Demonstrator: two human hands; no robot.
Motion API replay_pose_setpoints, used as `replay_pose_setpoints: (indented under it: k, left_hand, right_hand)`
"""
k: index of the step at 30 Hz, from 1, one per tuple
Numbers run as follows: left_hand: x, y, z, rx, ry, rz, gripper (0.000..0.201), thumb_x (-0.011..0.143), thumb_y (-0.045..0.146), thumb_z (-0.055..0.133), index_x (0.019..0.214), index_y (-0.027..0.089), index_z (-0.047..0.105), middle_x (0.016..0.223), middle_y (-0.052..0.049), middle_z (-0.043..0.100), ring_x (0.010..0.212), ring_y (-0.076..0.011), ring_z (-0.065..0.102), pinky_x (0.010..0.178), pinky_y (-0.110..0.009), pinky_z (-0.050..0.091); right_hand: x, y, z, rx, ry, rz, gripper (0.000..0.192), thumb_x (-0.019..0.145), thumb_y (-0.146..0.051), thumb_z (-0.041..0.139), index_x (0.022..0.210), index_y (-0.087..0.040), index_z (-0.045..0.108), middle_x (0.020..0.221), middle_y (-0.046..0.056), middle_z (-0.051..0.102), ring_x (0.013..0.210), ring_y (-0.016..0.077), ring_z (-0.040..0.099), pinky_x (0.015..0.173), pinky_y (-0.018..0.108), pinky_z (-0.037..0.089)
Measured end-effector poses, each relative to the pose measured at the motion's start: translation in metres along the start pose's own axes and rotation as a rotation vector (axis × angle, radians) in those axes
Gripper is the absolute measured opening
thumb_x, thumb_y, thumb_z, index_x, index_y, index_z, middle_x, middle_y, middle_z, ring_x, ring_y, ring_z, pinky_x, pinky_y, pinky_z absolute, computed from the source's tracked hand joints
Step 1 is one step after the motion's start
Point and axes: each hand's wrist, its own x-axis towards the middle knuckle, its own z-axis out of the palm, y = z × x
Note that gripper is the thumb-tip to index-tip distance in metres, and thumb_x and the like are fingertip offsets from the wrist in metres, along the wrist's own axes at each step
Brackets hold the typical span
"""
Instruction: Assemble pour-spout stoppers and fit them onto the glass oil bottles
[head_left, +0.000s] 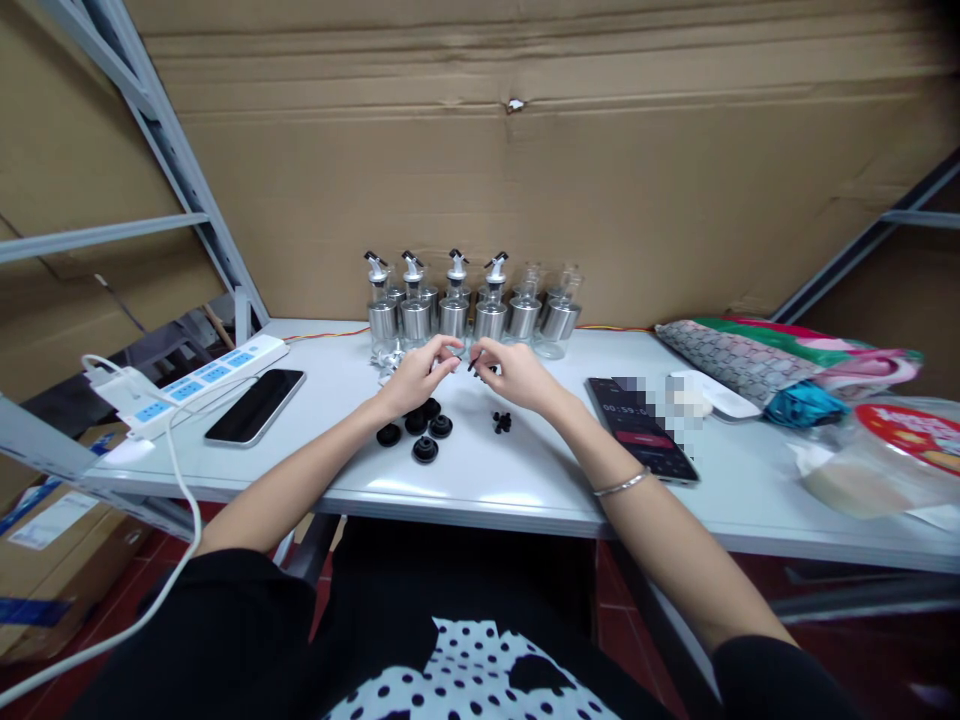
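My left hand (426, 374) is curled above the table in front of the bottles, thumb and fingers drawn toward each other; whatever is between them is too small to name. Facing it, my right hand (517, 372) pinches a small black part (472, 365). Below my left hand lie several round black stoppers (425, 450). A little pile of small black pieces (502, 422) rests under my right hand. Behind both hands stand glass bottles with steel sleeves (490, 320). Several in the front row carry pourer tops (457, 264); others have bare necks.
On the left are a power strip (202, 385) with a white cable and a dark-screened phone (256, 407). To the right lie another phone (649, 430) showing a timer, a colourful bag (750, 360) and a clear tub with a red lid (911, 440). Cardboard (525, 190) walls the back.
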Motion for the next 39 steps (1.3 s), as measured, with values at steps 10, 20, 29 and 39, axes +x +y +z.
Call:
replay_pose_setpoints:
  k: [10, 20, 29, 39]
  left_hand:
    - [0.0032, -0.0014, 0.0013, -0.323, 0.106, -0.129, 0.022, 0.080, 0.032, 0.057, 0.093, 0.014, 0.060, 0.076, -0.002, 0.062, 0.068, -0.0108, 0.055, 0.060, -0.021, 0.040]
    - [0.0049, -0.0025, 0.0033, -0.481, 0.121, -0.173, 0.026, 0.069, 0.031, 0.071, 0.083, 0.013, 0.059, 0.075, -0.002, 0.063, 0.067, -0.0099, 0.058, 0.061, -0.022, 0.044]
    - [0.0033, 0.0000, 0.0061, -0.602, 0.104, -0.247, 0.034, 0.063, 0.035, 0.076, 0.078, 0.012, 0.055, 0.068, 0.001, 0.060, 0.058, -0.0080, 0.055, 0.054, -0.021, 0.045]
    - [0.0046, -0.0013, 0.0038, -0.498, 0.190, -0.195, 0.030, 0.065, 0.034, 0.074, 0.077, 0.013, 0.057, 0.072, -0.001, 0.062, 0.063, -0.0097, 0.057, 0.056, -0.022, 0.046]
  right_hand:
    - [0.0030, -0.0035, 0.0019, 0.405, 0.206, 0.027, 0.003, 0.081, -0.023, 0.051, 0.080, -0.021, 0.052, 0.082, 0.004, 0.070, 0.081, 0.0192, 0.070, 0.076, 0.031, 0.053]
    - [0.0046, -0.0068, 0.0031, 0.561, 0.223, 0.135, 0.025, 0.071, -0.038, 0.067, 0.074, -0.020, 0.051, 0.064, 0.001, 0.067, 0.062, 0.0169, 0.066, 0.061, 0.028, 0.049]
    - [0.0054, -0.0036, 0.0098, 0.482, 0.274, 0.121, 0.023, 0.068, -0.037, 0.070, 0.067, -0.017, 0.058, 0.070, 0.003, 0.067, 0.065, 0.0153, 0.061, 0.063, 0.029, 0.048]
    - [0.0045, -0.0069, 0.0068, 0.623, 0.188, 0.176, 0.028, 0.062, -0.040, 0.075, 0.068, -0.016, 0.062, 0.068, 0.005, 0.070, 0.066, 0.0185, 0.067, 0.064, 0.030, 0.052]
